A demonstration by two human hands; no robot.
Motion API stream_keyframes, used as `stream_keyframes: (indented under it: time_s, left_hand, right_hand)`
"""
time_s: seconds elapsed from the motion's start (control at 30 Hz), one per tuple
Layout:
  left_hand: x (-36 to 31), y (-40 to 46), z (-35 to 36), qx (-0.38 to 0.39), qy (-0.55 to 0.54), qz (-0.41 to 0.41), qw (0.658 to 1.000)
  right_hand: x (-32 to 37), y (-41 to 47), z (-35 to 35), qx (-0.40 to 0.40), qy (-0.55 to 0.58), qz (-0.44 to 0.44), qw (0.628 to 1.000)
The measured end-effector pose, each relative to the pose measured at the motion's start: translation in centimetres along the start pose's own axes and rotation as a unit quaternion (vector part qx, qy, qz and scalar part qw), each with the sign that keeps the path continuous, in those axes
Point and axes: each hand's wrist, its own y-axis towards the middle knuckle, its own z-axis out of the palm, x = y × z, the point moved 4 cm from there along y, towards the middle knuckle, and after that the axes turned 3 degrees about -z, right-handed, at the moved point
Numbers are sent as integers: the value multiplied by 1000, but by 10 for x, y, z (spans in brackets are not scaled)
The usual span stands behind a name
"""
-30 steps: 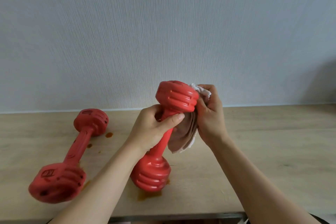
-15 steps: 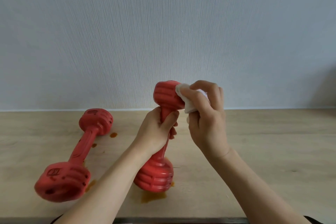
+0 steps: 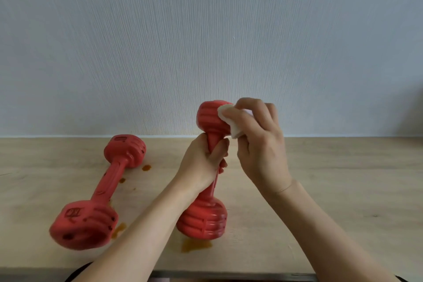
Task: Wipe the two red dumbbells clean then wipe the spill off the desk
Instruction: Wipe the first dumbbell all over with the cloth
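One red dumbbell (image 3: pixel 202 220) stands nearly upright on the wooden desk (image 3: pixel 343 178), its lower head on the desk. My left hand (image 3: pixel 202 163) grips its handle just under the upper head. My right hand (image 3: pixel 261 144) holds a white cloth (image 3: pixel 230 122) pressed against the right side of that upper head. The second red dumbbell (image 3: pixel 100 190) lies on its side at the left, with dark specks on it. Orange-brown spill (image 3: pixel 194 245) marks the desk below the upright dumbbell, and smaller drops (image 3: pixel 146 167) lie beside the lying one.
A pale textured wall (image 3: pixel 206 41) rises right behind the desk. The desk's front edge (image 3: pixel 229 275) runs along the bottom of the view. Bare wood stretches to the right of my right arm.
My right hand has moved the cloth from beside the handle up onto the upper head's right side. My left hand kept its grip on the handle. The view shifted slightly.
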Motion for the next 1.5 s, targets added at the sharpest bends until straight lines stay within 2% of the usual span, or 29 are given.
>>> stream_keyframes:
  time_s: [0.23, 0.4, 0.57, 0.77, 1.0, 1.17, 1.3, 1.4, 1.5]
  left_hand:
    - [3, 1, -2, 15, -16, -2, 1000]
    - [3, 2, -3, 20, -13, 1, 1000]
    - [0, 0, 2, 19, 17, 15, 1000]
    - [-1, 0, -4, 14, 15, 33, 999]
    - [-1, 1, -4, 5, -12, 17, 1000]
    - [3, 0, -4, 15, -31, 7, 999]
    - [5, 0, -5, 14, -49, -7, 999]
    - [5, 1, -5, 12, -48, -11, 999]
    - [2, 0, -3, 10, -11, -6, 1000]
  right_hand:
    - [-30, -19, -7, -2, 80, 118, 990]
    - [-36, -9, -13, 74, 166, 194, 964]
    - [-18, 15, -10, 178, 109, 125, 970]
    - [-44, -2, -16, 173, 85, 188, 963]
    - [-24, 13, -16, 120, 145, 166, 968]
    - [-38, 1, -8, 112, 193, 235, 946]
    - [-46, -7, -5, 127, 179, 255, 942]
    - [-38, -6, -8, 120, 168, 229, 951]
    - [-15, 5, -8, 127, 123, 150, 973]
